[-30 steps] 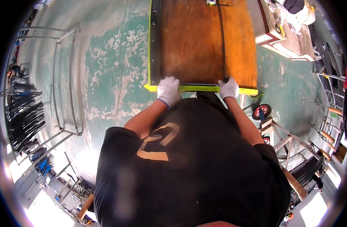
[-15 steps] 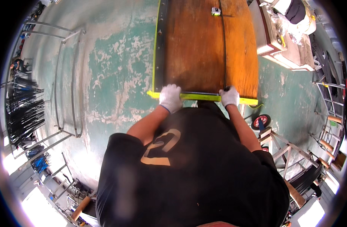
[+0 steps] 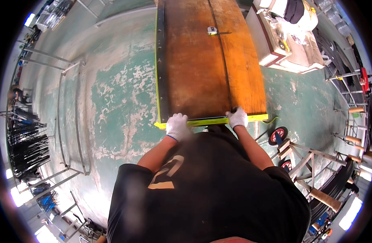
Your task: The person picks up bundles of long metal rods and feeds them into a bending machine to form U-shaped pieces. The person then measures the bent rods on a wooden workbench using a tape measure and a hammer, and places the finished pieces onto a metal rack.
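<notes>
Both hands wear white knit gloves and are at the near edge of a brown wooden worktable [image 3: 251,81]. My left hand [image 3: 178,125] is closed near the left corner, its fingers over the yellow-green edging [image 3: 206,122]. My right hand [image 3: 237,118] is closed farther right, its thumb side against a thin black strip [image 3: 225,69]. That strip runs from the right hand up the tabletop to the far side. A dark line also spans the near edge between the hands. The undersides of both hands are hidden. Beside the strip lies a small white tape measure [image 3: 212,30].
A black bar with holes [image 3: 162,73] lines the table's left side. To the right stand a pale cabinet [image 3: 271,40] bearing bundles and a wheeled metal frame [image 3: 301,162]. At left are a metal rack [image 3: 58,117] and a stack of black rods [image 3: 28,137].
The view has shifted, so the table and both hands now appear lower and slightly farther left. Both hands keep about the same places on the table edge.
</notes>
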### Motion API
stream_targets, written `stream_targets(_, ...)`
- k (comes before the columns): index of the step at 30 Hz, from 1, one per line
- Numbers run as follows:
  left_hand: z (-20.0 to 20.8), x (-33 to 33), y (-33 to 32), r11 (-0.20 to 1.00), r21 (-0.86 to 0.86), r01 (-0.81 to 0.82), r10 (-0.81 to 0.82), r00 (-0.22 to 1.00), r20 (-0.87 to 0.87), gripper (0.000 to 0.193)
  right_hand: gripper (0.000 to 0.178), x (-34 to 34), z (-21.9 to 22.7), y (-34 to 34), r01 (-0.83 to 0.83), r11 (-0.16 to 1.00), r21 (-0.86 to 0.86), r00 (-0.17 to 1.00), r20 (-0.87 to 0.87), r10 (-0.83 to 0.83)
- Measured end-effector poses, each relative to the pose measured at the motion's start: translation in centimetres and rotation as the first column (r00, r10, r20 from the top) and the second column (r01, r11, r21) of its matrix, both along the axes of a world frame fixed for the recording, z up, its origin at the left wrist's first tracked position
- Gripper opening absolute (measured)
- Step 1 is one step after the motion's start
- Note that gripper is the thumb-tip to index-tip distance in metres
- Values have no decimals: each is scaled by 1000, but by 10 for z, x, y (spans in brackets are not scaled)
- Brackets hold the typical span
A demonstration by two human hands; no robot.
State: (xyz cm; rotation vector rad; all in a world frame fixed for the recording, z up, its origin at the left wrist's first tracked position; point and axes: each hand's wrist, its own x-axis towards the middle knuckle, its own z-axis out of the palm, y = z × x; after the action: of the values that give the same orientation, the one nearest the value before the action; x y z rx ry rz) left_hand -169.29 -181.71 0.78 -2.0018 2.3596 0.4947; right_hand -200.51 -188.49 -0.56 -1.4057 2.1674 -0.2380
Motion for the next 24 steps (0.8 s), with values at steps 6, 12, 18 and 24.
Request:
stream_targets(6, 17, 1, -11, 999, 33, 35, -35, 999, -8, 56, 51, 12, 6, -17, 56, 990, 133, 997, -65, -47)
stream_targets(12, 18, -8, -44, 944, 273, -188, 315, 766, -561, 44, 35, 4, 73, -20, 1, 999, -33, 925, 379, 12)
stream_targets(18, 156, -51, -95, 943, 331, 41, 324, 123, -938, 34, 38, 67, 206, 2, -228, 913, -337, 628, 666, 403)
stream_targets(24, 266, -17, -104, 901, 415, 127, 433, -301, -849, 26, 41, 77, 161, -11, -202, 883, -423, 549, 698, 460)
